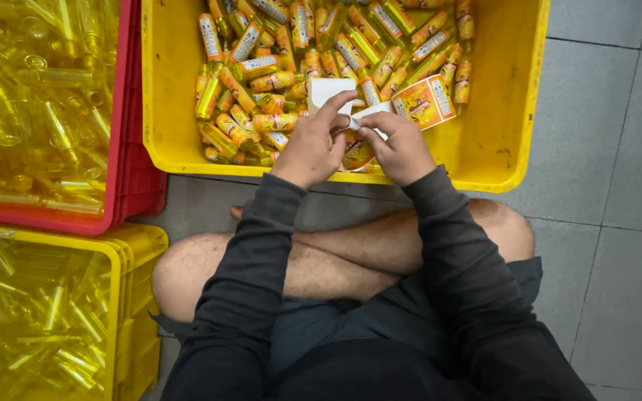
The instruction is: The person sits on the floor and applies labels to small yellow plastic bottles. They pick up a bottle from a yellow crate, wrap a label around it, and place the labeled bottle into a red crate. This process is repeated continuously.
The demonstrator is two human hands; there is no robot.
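1. Position: a person sits cross-legged on a grey tiled floor (603, 186), facing a yellow crate (495, 119) at 12 o'clock. Both hands work over the crate's near rim.
2. Item in hand: a small white cardboard carton (326, 92), flap open, held at the near edge of the crate, just above the pile of labelled yellow vials (291, 52). A small orange-labelled vial (356, 154) sits between and partly under the hands; whether it is gripped cannot be told.
3. Left hand (311, 148): fingers curled, index finger and thumb pinched on the carton's lower edge. Wrist straight, forearm in a dark sleeve running back toward 7 o'clock.
4. Right hand (401, 148): thumb and forefinger closed on the white flap at the carton's 3 o'clock side, the remaining fingers tucked. Forearm runs back toward 5 o'clock.
5. Handling, by judgement: the carton looks light and thin, easily creased, best taken by its edges and folds. The vials look light, smooth and likely slippery, best taken around the labelled body.
6. Surroundings: a finished orange printed box (425, 102) lies on the pile at 1 o'clock of the hands. A red crate (124, 148) at 10 o'clock and another yellow bin (139, 297) at 8 o'clock hold unlabelled clear yellow tubes (39, 96).
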